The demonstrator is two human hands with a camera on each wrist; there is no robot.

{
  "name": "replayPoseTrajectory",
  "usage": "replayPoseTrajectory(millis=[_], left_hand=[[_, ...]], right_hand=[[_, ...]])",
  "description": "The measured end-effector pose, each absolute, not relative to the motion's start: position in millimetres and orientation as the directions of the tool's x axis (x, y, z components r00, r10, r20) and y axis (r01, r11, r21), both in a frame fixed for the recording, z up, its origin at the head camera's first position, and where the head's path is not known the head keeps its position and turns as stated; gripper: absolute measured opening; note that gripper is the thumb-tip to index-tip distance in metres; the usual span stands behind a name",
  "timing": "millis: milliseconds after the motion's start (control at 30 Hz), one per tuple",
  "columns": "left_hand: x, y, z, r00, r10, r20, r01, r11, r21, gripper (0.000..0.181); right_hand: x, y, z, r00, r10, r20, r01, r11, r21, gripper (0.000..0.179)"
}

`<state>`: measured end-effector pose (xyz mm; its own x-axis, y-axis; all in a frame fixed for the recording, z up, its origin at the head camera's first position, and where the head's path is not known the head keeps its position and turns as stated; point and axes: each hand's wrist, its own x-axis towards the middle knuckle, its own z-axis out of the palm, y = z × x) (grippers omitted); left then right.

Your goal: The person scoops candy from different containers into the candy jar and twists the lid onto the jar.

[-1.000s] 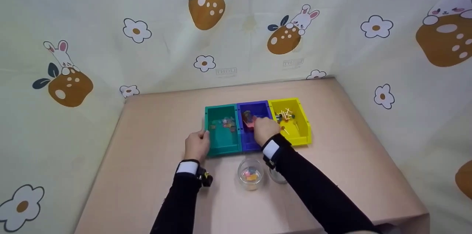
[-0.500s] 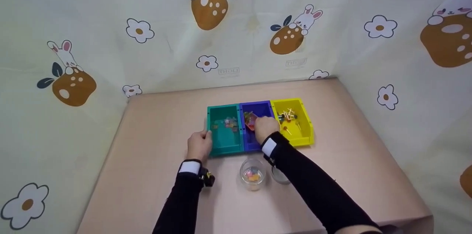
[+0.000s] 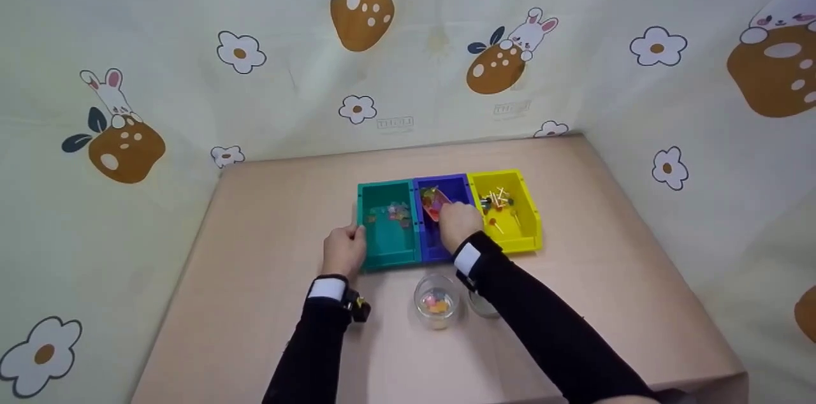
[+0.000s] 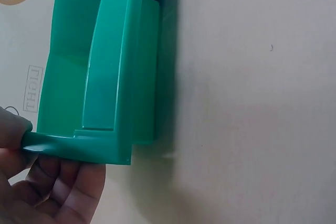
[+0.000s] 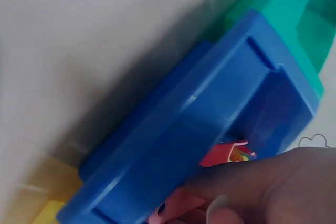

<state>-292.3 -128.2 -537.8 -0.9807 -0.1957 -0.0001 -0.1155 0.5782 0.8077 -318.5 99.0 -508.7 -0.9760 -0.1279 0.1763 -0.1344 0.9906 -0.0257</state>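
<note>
My left hand (image 3: 344, 251) pinches the left side wall of the green bin (image 3: 390, 245), thumb over the rim and fingers underneath, as the left wrist view shows. Small translucent coloured pieces (image 3: 398, 213) lie in that bin. In the blue bin (image 3: 436, 251) beside it, my right hand (image 3: 460, 225) grips a pink scoop (image 3: 432, 209). The scoop's mouth holds several colourful small pieces (image 3: 436, 197) and tilts up toward the bin's far left. From the right wrist, the scoop's handle (image 5: 181, 205) shows under my thumb, partly behind the blue front wall.
A yellow bin (image 3: 523, 241) with small white-stemmed sticks (image 3: 497, 197) joins on the right. In front of the bins stands a glass jar (image 3: 437, 305) with coloured pieces inside. A second glass jar (image 3: 481, 307) is partly hidden by my right forearm.
The scoop has tilted up and its mouth now shows more colourful pieces in it. My left hand keeps its hold on the green bin; the view has shifted slightly.
</note>
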Motion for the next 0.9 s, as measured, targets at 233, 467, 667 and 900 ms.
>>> replayPoseTrajectory(millis=[233, 467, 667, 900], left_hand=[[-292, -127, -538, -0.977, -0.205, -0.05, -0.158, 0.553, 0.818, 0.035], [-291, -126, -538, -0.976, -0.208, -0.064, -0.171, 0.553, 0.815, 0.036], [-291, -128, -536, -0.978, -0.196, -0.077, -0.173, 0.542, 0.822, 0.04], [-290, -132, -541, -0.972, -0.209, -0.11, -0.201, 0.486, 0.85, 0.042]], right_hand=[[-315, 107, -501, -0.987, -0.069, 0.148, -0.082, 0.993, -0.084, 0.01], [-306, 116, -495, -0.991, 0.018, 0.129, -0.007, 0.981, -0.193, 0.014], [-296, 125, -489, -0.981, 0.042, 0.19, -0.007, 0.969, -0.248, 0.013], [-283, 136, -486, -0.969, 0.029, 0.245, -0.029, 0.973, -0.23, 0.016]])
